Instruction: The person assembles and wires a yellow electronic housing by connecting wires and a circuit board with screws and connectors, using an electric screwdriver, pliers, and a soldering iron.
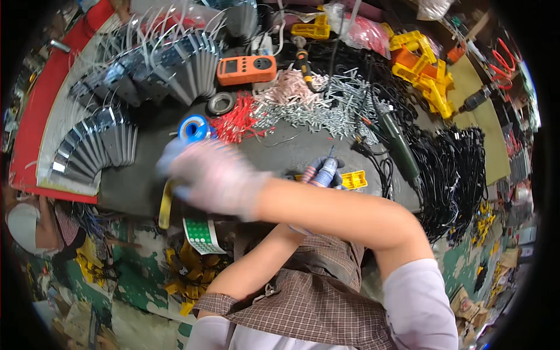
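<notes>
- Reaching across the body, the right hand in a pale glove hangs over the near left part of the dark workbench. It is blurred, so whether it is open or closed cannot be told.
- Fanned rows of grey metal brackets fill the bench's left side, close behind that hand. A good reach would stay low and short of them, so no sleeve or glove tips the rows.
- Black cable bundles lie heaped well off to the right, away from both hands.
- Silver screws and red wire pieces are piled mid-bench, just beyond the reach. Loose parts like these would probably scatter at a brush of the wrist.
- An orange meter lies further back, apart from the work.
- The blue tape roll lies flat just above the right hand's fingers, near or touching them; the blur hides which. Pinching its rim rather than its face looks the surer grip.
- The left hand, in a darker glove, shows beyond the crossing right forearm, closed around a striped-handled tool. Keeping it still at that spot should leave the crossed arms room.
- A small yellow part rests just beside the left hand on the bench.
</notes>
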Available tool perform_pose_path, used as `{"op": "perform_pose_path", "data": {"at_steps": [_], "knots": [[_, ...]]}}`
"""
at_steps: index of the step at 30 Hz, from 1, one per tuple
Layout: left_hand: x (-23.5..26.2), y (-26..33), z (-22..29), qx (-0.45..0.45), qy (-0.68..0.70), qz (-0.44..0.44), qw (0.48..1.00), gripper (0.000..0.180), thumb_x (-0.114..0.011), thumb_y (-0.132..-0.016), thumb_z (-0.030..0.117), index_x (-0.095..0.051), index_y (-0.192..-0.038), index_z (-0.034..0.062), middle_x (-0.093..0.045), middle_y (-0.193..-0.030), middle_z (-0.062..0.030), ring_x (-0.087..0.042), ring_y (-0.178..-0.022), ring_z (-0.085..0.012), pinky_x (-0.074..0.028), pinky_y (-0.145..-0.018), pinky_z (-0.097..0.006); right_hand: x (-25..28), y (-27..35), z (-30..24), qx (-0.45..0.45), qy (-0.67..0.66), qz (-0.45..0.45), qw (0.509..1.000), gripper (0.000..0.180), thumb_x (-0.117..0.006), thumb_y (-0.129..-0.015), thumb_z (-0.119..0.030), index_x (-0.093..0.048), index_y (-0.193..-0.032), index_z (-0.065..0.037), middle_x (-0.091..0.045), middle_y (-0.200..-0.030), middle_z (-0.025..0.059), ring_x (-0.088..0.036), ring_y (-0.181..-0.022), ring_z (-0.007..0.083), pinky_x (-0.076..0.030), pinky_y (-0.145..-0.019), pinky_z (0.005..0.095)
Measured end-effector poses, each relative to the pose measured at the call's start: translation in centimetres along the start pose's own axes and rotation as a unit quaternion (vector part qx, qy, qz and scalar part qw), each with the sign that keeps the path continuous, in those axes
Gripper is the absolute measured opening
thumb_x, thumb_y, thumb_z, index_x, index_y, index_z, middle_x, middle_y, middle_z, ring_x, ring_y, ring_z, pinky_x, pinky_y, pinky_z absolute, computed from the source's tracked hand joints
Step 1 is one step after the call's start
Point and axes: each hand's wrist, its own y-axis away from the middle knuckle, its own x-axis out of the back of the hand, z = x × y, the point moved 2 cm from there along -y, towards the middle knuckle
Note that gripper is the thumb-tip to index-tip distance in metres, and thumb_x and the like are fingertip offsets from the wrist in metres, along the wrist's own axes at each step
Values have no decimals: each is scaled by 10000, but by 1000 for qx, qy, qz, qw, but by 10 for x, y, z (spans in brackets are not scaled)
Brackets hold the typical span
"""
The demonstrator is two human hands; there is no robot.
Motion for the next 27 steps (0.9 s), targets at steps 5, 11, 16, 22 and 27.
{"op": "perform_pose_path", "data": {"at_steps": [5, 11, 16, 22, 27], "knots": [[-3, 8, 8, -58, 104, 8, 993, 173, -519, -957, 203, -567, -1093, 107, -635, -965, -60, -640, -796, -173, -551, -664, -313, 122, 114, -11, -59, -65, 187, 978, 223, -541, -644, 28, -662, -829, -2, -657, -922, 149, -619, -923, 291, -477, -837, 395], [-33, 7, -28, 5, 112, -62, 992, 257, -432, -989, 248, -569, -1069, 46, -648, -969, -91, -639, -880, -212, -528, -824, -350, 112, 277, -29, -286, -111, 376, 875, 41, -565, -769, -22, -606, -764, -19, -628, -1015, 180, -599, -891, 261, -450, -882, 385], [-54, 33, -58, -231, -375, 89, 893, 181, -421, -988, 164, -542, -1054, 47, -576, -943, -47, -547, -876, -142, -467, -780, -270, 91, 314, -49, -334, 89, 311, 885, 233, -643, -723, -110, -647, -942, -32, -549, -1191, 225, -554, -1061, 340, -431, -940, 406], [-75, 41, -96, 24, -81, -15, 996, 147, -457, -995, 227, -509, -999, 89, -573, -883, -53, -594, -847, -162, -506, -800, -327, 64, 353, -47, -466, 146, 308, 817, 634, -824, -570, -315, -568, -1072, -24, -503, -1214, 260, -563, -1050, 391, -502, -856, 437], [-80, 41, -118, 29, -178, -60, 982, 154, -476, -986, 196, -500, -998, 44, -613, -917, -104, -626, -844, -199, -528, -785, -344, 59, 389, -46, -495, -12, 390, 776, 494, -672, -657, -116, -526, -1118, -11, -521, -1102, 211, -572, -918, 331, -490, -813, 365]]}}
